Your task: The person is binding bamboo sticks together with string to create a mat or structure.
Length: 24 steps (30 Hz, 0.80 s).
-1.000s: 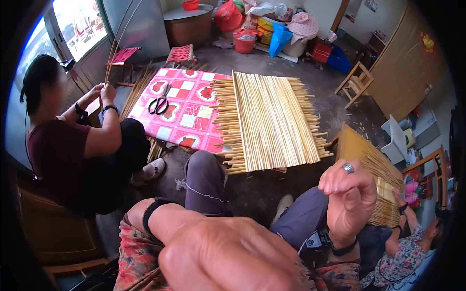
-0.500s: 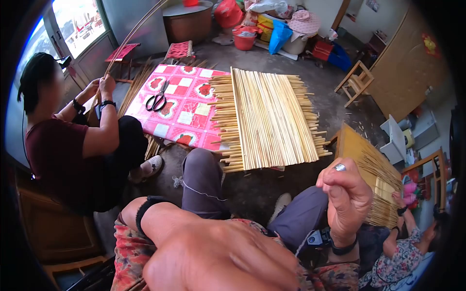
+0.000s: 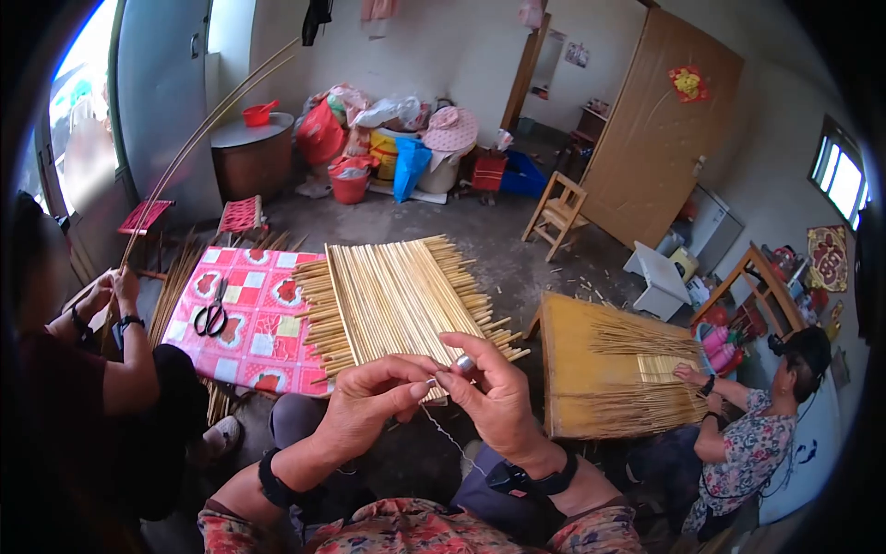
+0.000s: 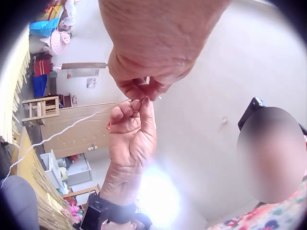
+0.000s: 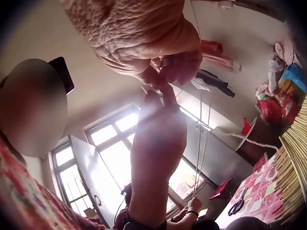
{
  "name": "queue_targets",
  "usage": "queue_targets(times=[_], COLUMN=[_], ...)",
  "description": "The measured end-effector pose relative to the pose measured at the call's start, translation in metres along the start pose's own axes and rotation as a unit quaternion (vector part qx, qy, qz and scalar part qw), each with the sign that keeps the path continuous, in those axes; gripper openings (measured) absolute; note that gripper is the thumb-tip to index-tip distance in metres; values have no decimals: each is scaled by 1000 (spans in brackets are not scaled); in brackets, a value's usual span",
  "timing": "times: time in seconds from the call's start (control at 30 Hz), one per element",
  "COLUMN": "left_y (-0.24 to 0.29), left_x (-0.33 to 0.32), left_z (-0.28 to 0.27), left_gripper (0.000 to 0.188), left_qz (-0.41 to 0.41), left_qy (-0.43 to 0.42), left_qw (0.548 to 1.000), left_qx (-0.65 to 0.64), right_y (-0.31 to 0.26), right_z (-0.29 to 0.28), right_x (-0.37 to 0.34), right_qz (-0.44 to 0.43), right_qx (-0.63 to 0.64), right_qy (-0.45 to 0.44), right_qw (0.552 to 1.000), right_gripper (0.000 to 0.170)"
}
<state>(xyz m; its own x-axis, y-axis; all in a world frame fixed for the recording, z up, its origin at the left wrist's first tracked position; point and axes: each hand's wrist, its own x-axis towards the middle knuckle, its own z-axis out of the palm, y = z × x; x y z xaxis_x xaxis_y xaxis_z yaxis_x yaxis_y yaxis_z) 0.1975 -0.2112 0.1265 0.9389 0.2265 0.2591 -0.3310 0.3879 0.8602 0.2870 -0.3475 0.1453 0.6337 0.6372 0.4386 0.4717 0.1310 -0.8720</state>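
Observation:
My left hand (image 3: pixel 367 406) and right hand (image 3: pixel 500 399) meet fingertip to fingertip in front of me, thumbs and forefingers pinched together. A thin white thread (image 3: pixel 449 437) hangs from between them, and in the left wrist view it trails off to the lower left. Both pinch at the thread's end, which the fingertips mostly hide. On a finger of the right hand sits a silver ring (image 3: pixel 464 364). Just beyond the hands lies a mat of pale stalks (image 3: pixel 397 295), laid side by side, with uneven ends sticking out.
Left of the mat, black scissors (image 3: pixel 212 319) lie on a table with a pink patterned cloth (image 3: pixel 263 343). A person at left holds long stalks (image 3: pixel 198 138). At right another person works on stalks at a yellow table (image 3: pixel 577 360). A small wooden chair (image 3: pixel 557 217) stands farther back.
My hands, apart before with the left close to the camera and the right raised at the side, have come together in front of me. The head view has tilted up and turned right.

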Motion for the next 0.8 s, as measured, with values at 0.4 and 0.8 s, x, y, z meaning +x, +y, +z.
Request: queue_targets(times=[0.4,0.8], left_y=[-4,-3], left_x=[6,4], left_z=[22,22], left_gripper=[10,8], left_qz=[-2,-33], left_qy=[24,-1], left_qw=[1000,999], left_qx=[3,-27], right_y=[-5,-1], right_z=[-9,-15], right_x=[-11,-3], right_qz=[51,-30], right_qx=[92,116], right_qy=[-31,-93], right_qw=[994,988], right_gripper=[37,22])
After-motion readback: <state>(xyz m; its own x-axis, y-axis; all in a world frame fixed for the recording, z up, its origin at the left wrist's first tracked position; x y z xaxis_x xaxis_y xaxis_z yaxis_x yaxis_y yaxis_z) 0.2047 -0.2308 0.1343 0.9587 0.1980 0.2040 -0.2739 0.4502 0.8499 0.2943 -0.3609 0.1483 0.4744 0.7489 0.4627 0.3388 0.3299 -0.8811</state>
